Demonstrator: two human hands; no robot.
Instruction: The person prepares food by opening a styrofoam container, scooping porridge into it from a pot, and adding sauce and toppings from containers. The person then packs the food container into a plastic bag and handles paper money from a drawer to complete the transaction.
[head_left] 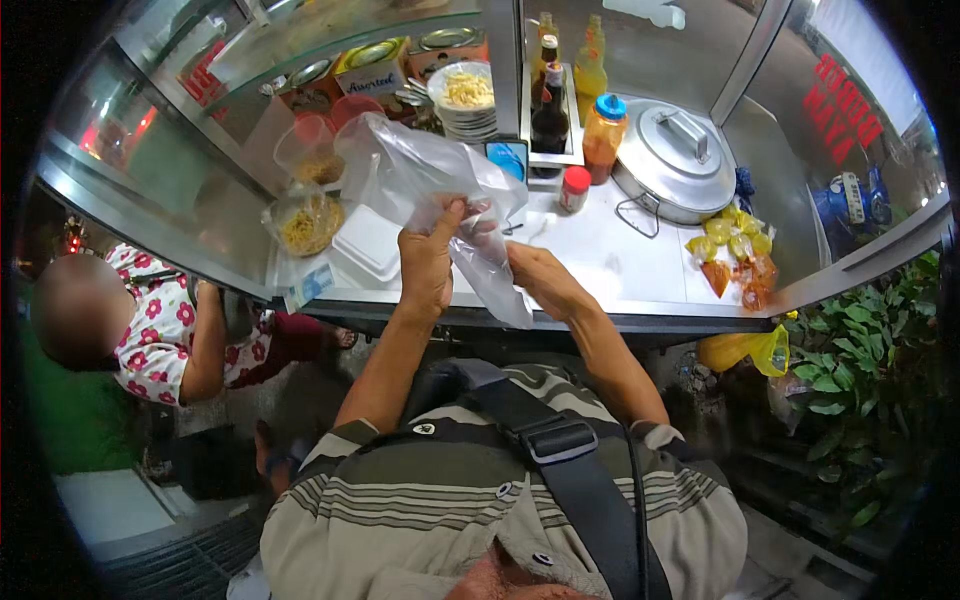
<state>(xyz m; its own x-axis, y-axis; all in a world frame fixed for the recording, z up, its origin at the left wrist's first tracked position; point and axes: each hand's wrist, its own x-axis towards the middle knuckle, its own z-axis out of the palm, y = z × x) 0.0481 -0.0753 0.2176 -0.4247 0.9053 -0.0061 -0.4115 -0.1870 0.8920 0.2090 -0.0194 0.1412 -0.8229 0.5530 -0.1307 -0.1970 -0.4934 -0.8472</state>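
A thin, translucent plastic bag [400, 160] spreads over the cart's counter in front of me. My left hand [430, 262] is closed on it, thumb up, with its other fingers partly showing through the film. My right hand [548, 282] pinches the bag's near right side, where the film hangs down toward the counter edge. Close to my left hand lies a white foam food box [368, 245], shut. Beside it are a clear bag of noodles [308, 232] and a tub [312, 165] with food in it. Beyond the plastic bag a phone [507, 158] stands with its screen lit.
A large lidded aluminium pot [680, 155], an orange sauce bottle [605, 140] and a red-capped jar [574, 190] stand right. Small sauce bags [738, 245] lie near the right edge. Stacked plates [468, 105] and glass bottles [549, 110] are behind. A seated person [165, 325] is at left.
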